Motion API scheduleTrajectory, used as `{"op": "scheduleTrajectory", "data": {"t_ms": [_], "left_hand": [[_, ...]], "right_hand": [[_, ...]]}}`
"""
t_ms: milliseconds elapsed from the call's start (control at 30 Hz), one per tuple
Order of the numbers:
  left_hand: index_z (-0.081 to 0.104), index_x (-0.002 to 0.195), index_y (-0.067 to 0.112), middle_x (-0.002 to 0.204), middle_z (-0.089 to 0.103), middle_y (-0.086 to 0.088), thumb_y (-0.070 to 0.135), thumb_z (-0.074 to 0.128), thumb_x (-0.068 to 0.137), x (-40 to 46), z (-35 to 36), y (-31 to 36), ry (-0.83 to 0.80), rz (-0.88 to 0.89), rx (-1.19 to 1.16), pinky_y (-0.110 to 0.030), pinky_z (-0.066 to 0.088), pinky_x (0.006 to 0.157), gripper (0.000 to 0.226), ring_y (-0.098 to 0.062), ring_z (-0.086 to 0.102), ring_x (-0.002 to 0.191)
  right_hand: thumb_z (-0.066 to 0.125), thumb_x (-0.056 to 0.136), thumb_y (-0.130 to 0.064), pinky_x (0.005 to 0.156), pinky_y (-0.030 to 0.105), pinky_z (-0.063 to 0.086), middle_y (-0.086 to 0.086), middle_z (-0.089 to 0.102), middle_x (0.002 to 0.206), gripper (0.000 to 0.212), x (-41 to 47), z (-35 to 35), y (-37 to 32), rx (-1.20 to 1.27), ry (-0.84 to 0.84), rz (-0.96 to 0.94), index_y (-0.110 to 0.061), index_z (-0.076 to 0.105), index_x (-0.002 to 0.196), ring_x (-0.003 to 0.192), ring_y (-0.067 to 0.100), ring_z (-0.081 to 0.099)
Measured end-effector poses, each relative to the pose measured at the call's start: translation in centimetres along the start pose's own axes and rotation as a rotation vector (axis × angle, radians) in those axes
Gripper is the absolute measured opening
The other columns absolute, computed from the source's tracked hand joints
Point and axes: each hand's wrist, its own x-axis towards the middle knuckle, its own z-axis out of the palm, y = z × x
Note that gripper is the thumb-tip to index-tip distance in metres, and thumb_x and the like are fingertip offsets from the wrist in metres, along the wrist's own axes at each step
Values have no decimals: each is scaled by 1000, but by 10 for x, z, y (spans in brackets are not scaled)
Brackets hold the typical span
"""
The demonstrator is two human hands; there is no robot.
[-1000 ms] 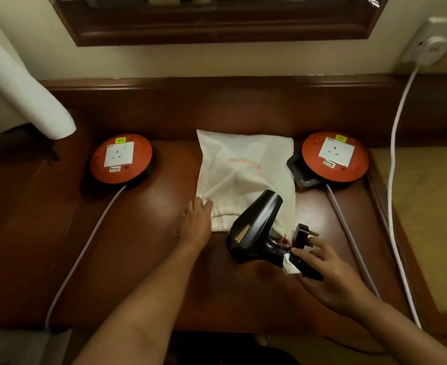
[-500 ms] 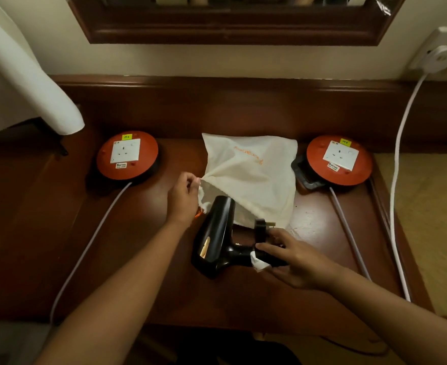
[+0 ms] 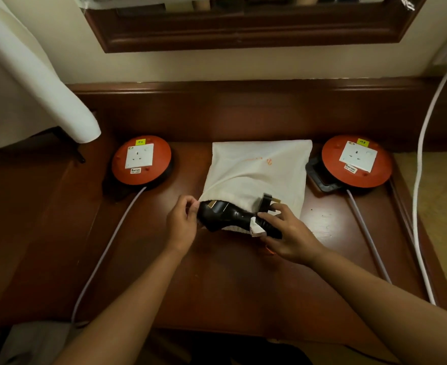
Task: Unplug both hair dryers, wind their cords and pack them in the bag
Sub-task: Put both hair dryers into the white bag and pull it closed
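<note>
White, soft cloth forms the bag (image 3: 256,167), which lies flat on the worktop (image 3: 230,285) just beyond both hands. We note its near mouth is held up by the left hand (image 3: 181,222), whose fingertips pinch the hem. The right hand (image 3: 287,233) grips the handle of the black hair dryer (image 3: 227,214), with the wound cord and the plug (image 3: 267,202) gathered under the same fingers. The dryer's barrel sits at the mouth, nose partly under the hem beside the left hand; the handle is outside.

Risks, in our judgement: the limp hem may slip from the pinch and fold shut against the barrel; the plug's brass pins, standing proud above the right hand, may snag the weave; the wound cord may spring loose if the grip eases. A second dryer is not visible; whether it is already inside we cannot tell.

The dryer is glossy, hard and rounded. Two orange round cable reels (image 3: 141,160) (image 3: 356,160) flank the bag, well apart from either hand, sockets vacant.
</note>
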Motion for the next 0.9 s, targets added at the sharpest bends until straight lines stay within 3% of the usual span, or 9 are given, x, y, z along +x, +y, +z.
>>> {"op": "scheduleTrajectory", "data": {"t_ms": [100, 267, 433, 533, 633, 767, 833, 900], "left_hand": [[47, 82, 31, 80, 55, 5, 15, 49, 99, -14, -3, 0, 37, -29, -19, -12, 45, 60, 24, 2, 54, 70], [51, 87, 17, 76, 55, 1, 14, 49, 99, -30, 1, -12, -23, -30, -13, -18, 40, 61, 12, -4, 49, 67], [51, 89, 10, 73, 56, -12, 18, 48, 99, -37, 0, -6, -105, 89, 43, -19, 35, 51, 13, -14, 46, 60], [53, 89, 7, 70, 57, -8, 18, 48, 99, -32, -5, -11, -132, 142, 96, -25, 36, 51, 15, -22, 51, 66], [50, 90, 12, 72, 54, 5, 19, 47, 100, -25, -13, -16, -121, 66, 101, -16, 36, 53, 12, -10, 50, 61], [48, 96, 17, 90, 56, 1, 17, 51, 98, -6, -16, -21, -30, -84, 29, -9, 40, 65, 3, -19, 55, 82], [50, 113, 16, 118, 51, -8, 20, 62, 89, 4, -15, -28, -26, 23, 159, -25, 46, 86, 27, -26, 53, 106], [49, 127, 16, 131, 45, -13, 25, 73, 76, 13, -11, -35, -77, 228, 481, -41, 43, 92, 57, -31, 46, 117]], "right_hand": [[70, 84, -31, 68, 38, 58, 11, 39, 140, 55, 11, 15, -6, -62, 32, 73, -17, 52, 134, 107, 26, 60], [73, 80, -25, 59, 40, 56, 16, 45, 136, 54, 35, 35, -24, -116, 108, 139, -15, 54, 129, 93, 30, 65], [74, 71, -12, 62, 44, 55, 21, 51, 128, 50, 61, 56, -48, -133, 213, 295, -9, 58, 118, 88, 38, 63], [70, 72, -7, 72, 47, 54, 17, 46, 133, 53, 70, 72, -63, -77, 249, 455, -8, 50, 121, 94, 37, 60], [70, 74, -7, 72, 48, 53, 14, 42, 135, 52, 76, 88, -74, -26, 265, 554, -9, 45, 119, 92, 38, 60], [67, 79, -13, 70, 48, 52, 13, 35, 140, 52, 77, 111, -85, 1, 202, 584, -11, 43, 124, 88, 43, 59], [67, 82, -15, 74, 47, 52, 15, 33, 143, 53, 72, 122, -86, 44, 180, 588, -9, 43, 128, 97, 42, 58], [68, 83, -17, 78, 43, 52, 14, 31, 144, 53, 65, 129, -84, 80, 170, 555, -8, 43, 129, 107, 38, 55]]}}
